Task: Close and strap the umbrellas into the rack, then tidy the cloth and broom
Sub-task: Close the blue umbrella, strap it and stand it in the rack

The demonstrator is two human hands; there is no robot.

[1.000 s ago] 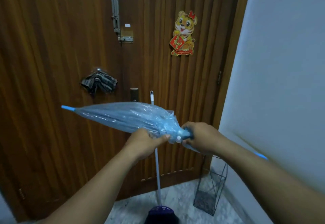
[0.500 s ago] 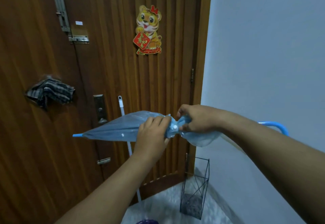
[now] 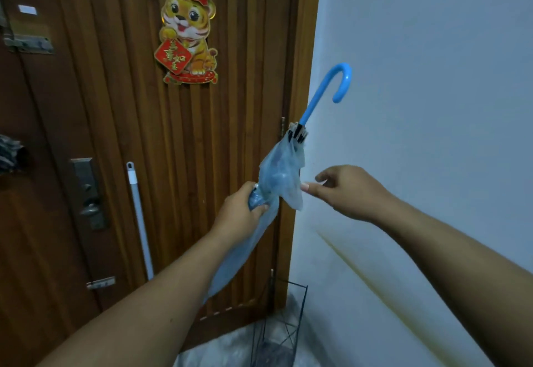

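Your left hand (image 3: pixel 240 211) grips the folded umbrella (image 3: pixel 281 176) handle-up above the wire rack (image 3: pixel 284 329), your right hand (image 3: pixel 346 190) loose beside it; racking, cloth (image 3: pixel 10 154) and broom (image 3: pixel 138 216) remain.

We see the umbrella (image 3: pixel 281 176) closed, clear bluish canopy bunched, tilted with its blue hook handle (image 3: pixel 340 81) up near the white wall and its tip end down behind the forearm; left hand (image 3: pixel 240 215) grips it mid-canopy, right hand (image 3: pixel 349 190) sits just beside a loose fold, fingers relaxed. Black wire rack (image 3: pixel 300 317) stands on the floor in the corner below the umbrella. Broom pole (image 3: pixel 140 222), white, leans on the door; striped cloth (image 3: pixel 10 154) hangs at the left edge.
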